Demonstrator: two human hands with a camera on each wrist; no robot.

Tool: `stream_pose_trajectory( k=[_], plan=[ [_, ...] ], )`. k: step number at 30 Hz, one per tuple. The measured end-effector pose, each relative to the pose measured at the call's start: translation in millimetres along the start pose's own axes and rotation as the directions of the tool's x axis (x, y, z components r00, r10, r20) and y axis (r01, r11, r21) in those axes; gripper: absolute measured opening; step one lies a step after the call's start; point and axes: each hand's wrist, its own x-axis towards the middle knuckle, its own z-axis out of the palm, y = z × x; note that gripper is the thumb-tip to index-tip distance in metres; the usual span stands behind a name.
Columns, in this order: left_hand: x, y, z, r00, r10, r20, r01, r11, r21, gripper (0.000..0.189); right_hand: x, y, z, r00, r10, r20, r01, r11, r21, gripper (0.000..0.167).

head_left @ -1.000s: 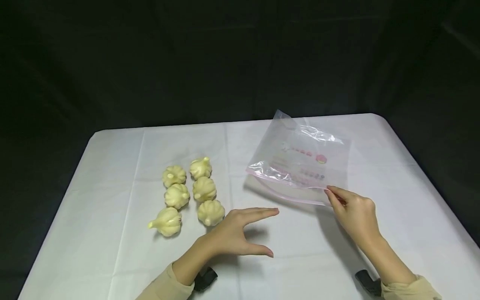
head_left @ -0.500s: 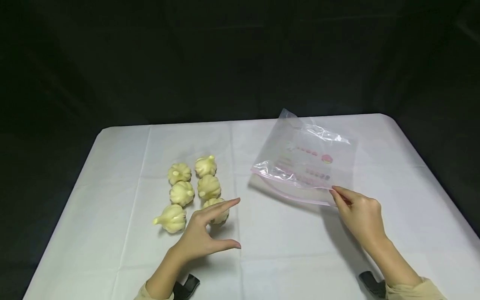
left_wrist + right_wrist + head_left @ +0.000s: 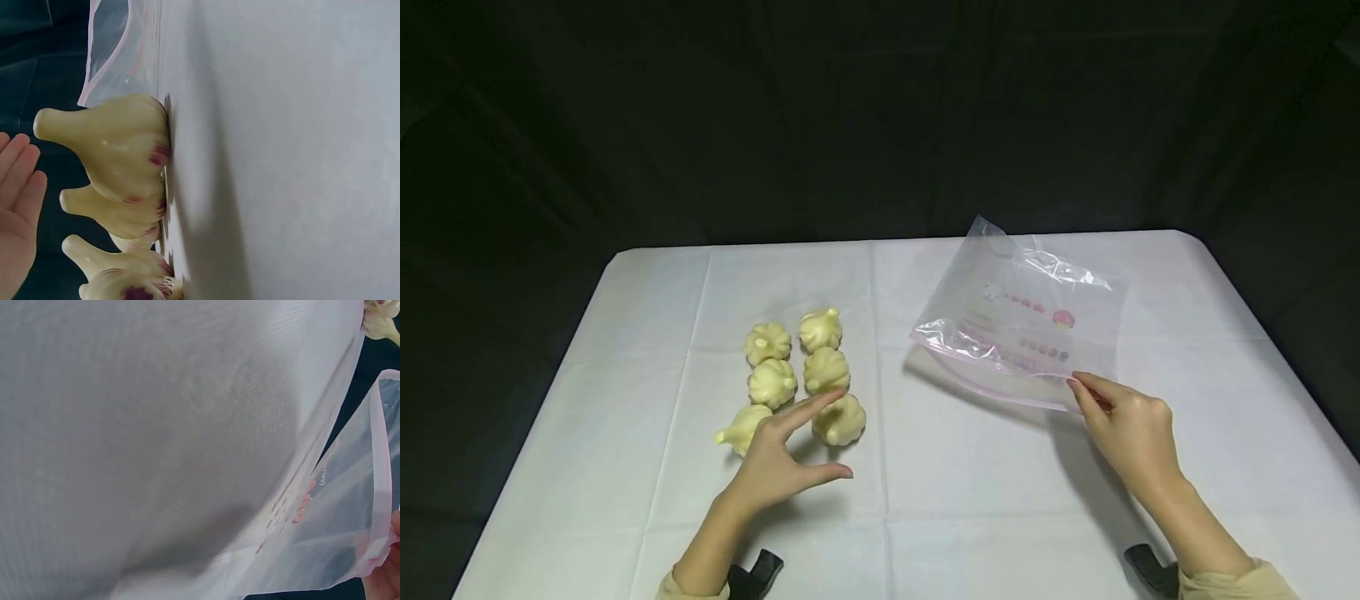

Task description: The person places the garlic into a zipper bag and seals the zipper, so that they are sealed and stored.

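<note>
My right hand (image 3: 1131,433) pinches the near right corner of a clear zip bag (image 3: 1022,317) with a pink rim and printed marks. The bag's mouth faces me and gapes a little. My left hand (image 3: 778,462) hovers by the garlic, thumb and fingers spread wide apart, holding nothing. Nearest to it is the front right garlic bulb (image 3: 839,419), just beyond the gap between fingers and thumb. The front left bulb (image 3: 743,427) is partly hidden behind this hand. In the left wrist view, a garlic bulb (image 3: 119,144) stands close to the straight fingers (image 3: 22,165).
Several garlic bulbs stand in two columns left of centre, among them a back left bulb (image 3: 767,342) and a back right bulb (image 3: 820,329). A white cloth (image 3: 985,533) covers the table. Black curtain (image 3: 880,117) hangs behind the far edge.
My left hand has moved left, from near the table's middle to the front garlic bulbs, fingers still spread. The right hand keeps its pinch on the bag; the view has shifted slightly.
</note>
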Motion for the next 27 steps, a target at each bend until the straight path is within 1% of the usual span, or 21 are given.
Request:
stream_pose_trajectory(
  k=[4,7,10,12,18,27],
  plan=[
    [2.5,-2.3,-1.1,0.997,-0.071,0.031,0.071,0.998,-0.001,0.078,0.2,0,0,1.0,0.008,-0.003,-0.008,1.0,-0.008,0.015],
    [3.9,-2.7,-1.5,0.989,-0.132,0.064,0.132,0.991,0.002,0.078,0.3,1,0,1.0,0.011,-0.003,-0.011,1.0,-0.01,0.015],
    [5.6,-3.0,-2.1,0.98,-0.174,0.092,0.174,0.985,0.016,0.079,0.8,0,0,1.0,0.013,0.001,-0.013,1.0,-0.004,0.015],
    [6.7,-3.7,-2.8,0.976,-0.189,0.106,0.187,0.982,0.029,0.079,1.2,0,0,1.0,0.017,0.004,-0.017,1.0,0.001,0.015],
    [10.5,-12.5,-4.4,0.972,-0.196,0.132,0.191,0.98,0.053,0.077,1.5,0,0,1.0,0.022,0.007,-0.022,1.0,-0.007,0.015],
    [16.0,-18.7,-4.0,0.956,-0.229,0.183,0.218,0.973,0.079,0.08,2.1,-1,-1,1.0,0.018,0.01,-0.018,1.0,-0.016,0.015]
  ],
)
